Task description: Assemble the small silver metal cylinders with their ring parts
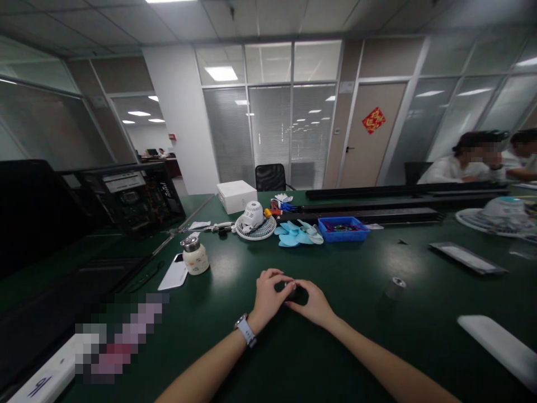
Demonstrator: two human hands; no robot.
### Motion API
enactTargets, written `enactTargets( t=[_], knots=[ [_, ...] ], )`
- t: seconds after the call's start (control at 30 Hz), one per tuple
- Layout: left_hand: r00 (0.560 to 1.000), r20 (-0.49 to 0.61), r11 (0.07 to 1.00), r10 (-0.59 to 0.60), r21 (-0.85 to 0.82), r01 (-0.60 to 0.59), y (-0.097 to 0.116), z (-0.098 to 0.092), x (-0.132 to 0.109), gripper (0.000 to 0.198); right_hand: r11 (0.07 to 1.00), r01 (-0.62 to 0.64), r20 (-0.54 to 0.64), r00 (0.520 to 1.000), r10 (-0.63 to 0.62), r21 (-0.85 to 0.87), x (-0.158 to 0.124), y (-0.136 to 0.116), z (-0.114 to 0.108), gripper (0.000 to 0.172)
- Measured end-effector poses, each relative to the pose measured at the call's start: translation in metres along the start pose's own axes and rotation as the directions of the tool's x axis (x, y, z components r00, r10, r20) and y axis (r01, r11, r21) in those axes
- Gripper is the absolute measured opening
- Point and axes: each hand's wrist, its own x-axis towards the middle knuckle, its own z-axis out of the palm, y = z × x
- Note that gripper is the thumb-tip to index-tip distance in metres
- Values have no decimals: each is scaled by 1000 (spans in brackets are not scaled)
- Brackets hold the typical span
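Both hands meet over the dark green table (235,313), near its middle. Between the thumb and fingers of my left hand (271,295) is a small metallic part (290,288), mostly hidden by the fingers. My right hand (312,302) pinches the same part from the other side, thumb below and index finger above. A watch with a pale strap is on my left wrist. To the right, a short metal cylinder (395,288) stands by itself on the table. Light blue fan blades (293,234) lie beyond the hands.
A white fan housing (254,221), a blue tray (343,229) and a white box (237,196) stand farther back. At left are a cream jar (195,256) and a white phone (173,274). A white panel (499,341) lies at right; people sit at the far right.
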Motion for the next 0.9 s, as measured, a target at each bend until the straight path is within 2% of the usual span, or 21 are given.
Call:
enactTargets(
  t=[0.1,0.23,0.37,0.5,0.67,0.77,0.9],
  knots=[
    [999,-39,999,4,-37,-6,-3,0,2,19,1000,20,0,1000,-20,-8,1,-1,0,46],
    [997,-71,999,13,-46,-17,-13,-11,4,23,1000,11,3,1000,-11,-13,1,-4,-2,45],
    [999,16,996,34,77,-35,-35,-25,-3,24,1000,5,19,1000,-5,-22,1,-6,-4,46],
    [992,123,982,-7,186,-16,-54,-28,-15,27,999,12,16,1000,-12,-39,0,-3,-2,46],
    [986,168,962,-19,273,-28,-56,-27,-21,31,997,31,0,1000,-31,-73,1,5,1,51],
    [993,113,971,-24,240,-4,-53,-28,-22,36,996,36,5,999,-36,-79,1,5,1,50],
    [993,-68,991,-96,88,102,-53,-30,-23,39,997,16,15,1000,-15,-69,2,-2,-3,49]
  ],
)
